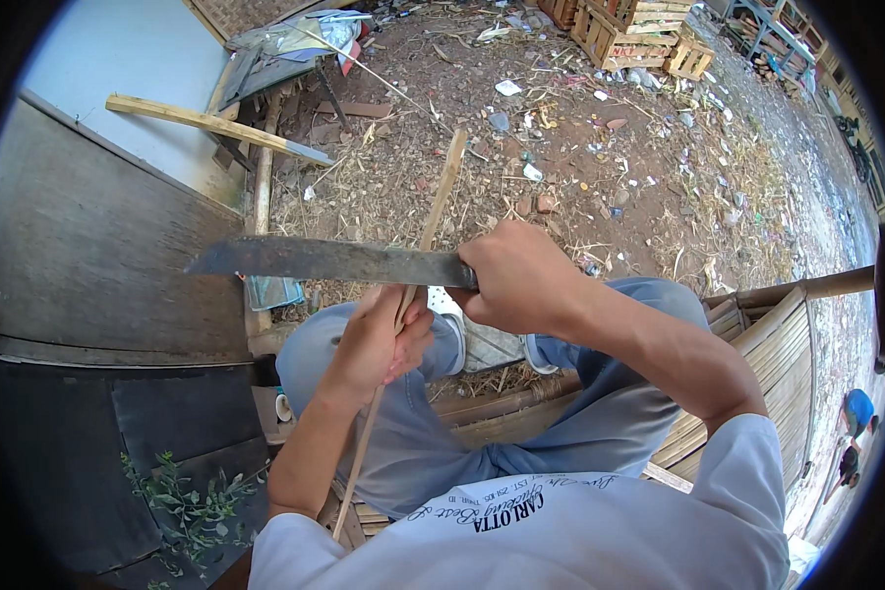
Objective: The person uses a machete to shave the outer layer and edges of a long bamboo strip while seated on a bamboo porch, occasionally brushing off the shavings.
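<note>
My right hand [521, 280] is closed round the handle of a machete [334, 261]. Its long dark blade points left and lies level across a pale bamboo strip [445, 187], just above my left hand [383, 339]. The fingers of that left hand are wrapped round the strip between my knees. Away from me the strip rises above the blade, and a thinner length [369, 433] runs down past my left forearm toward my lap. Whether the edge has cut into the strip is hard to tell.
I sit on a bamboo slat bench [772, 383]. A wooden bar [216, 126] juts out at left near a low table [280, 49] with sheets on it. Wooden crates [619, 34] stand at the back. Litter covers the dirt ground [580, 118]. A leafy plant [192, 506] grows lower left.
</note>
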Motion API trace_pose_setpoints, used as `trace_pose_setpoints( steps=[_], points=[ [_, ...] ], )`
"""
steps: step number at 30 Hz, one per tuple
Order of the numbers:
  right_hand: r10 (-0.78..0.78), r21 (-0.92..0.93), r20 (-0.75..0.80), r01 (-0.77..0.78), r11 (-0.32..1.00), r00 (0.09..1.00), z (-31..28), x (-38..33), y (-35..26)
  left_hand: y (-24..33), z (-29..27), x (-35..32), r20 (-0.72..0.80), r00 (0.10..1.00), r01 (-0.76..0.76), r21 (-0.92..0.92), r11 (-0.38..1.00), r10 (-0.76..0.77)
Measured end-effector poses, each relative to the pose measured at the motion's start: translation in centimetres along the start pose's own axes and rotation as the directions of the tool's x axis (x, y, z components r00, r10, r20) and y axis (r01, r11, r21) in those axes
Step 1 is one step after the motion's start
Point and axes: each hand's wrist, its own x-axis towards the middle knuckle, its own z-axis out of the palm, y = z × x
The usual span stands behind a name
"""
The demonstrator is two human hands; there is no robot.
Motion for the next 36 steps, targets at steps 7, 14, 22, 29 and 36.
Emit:
trace_pose_setpoints(
  steps=[7, 14, 22, 29, 36],
  points=[
    [-0.015, -0.172, -0.083, 0.000, 0.985, 0.996, -0.8, 3.4, 1.8, 0.9, -0.5, 1.0, -0.080, 0.992, -0.088, 0.069, 0.994, 0.093],
    [0.661, 0.245, -0.206, -0.616, 0.748, 0.721, -8.9, 5.4, 10.1, -2.6, -0.9, 0.2, -0.023, 0.996, 0.083, -0.190, 0.978, -0.089],
    [0.029, 0.072, -0.055, -0.025, 0.997, 0.998, -0.7, -0.3, -0.6, -1.1, -1.3, 0.4, -0.018, 1.000, 0.018, -0.110, 0.994, -0.020],
    [-0.009, 0.005, 0.127, 0.009, 1.000, 0.992, 1.2, -0.3, -1.0, -1.2, 0.6, 0.0, -0.110, 0.994, 0.002, -0.023, 1.000, -0.005],
    [0.415, 0.030, -0.265, -0.422, 0.906, 0.871, -4.7, 4.0, 9.2, -2.0, 1.6, -1.4, -0.082, 0.996, -0.027, 0.134, 0.991, 0.038]
  ],
)
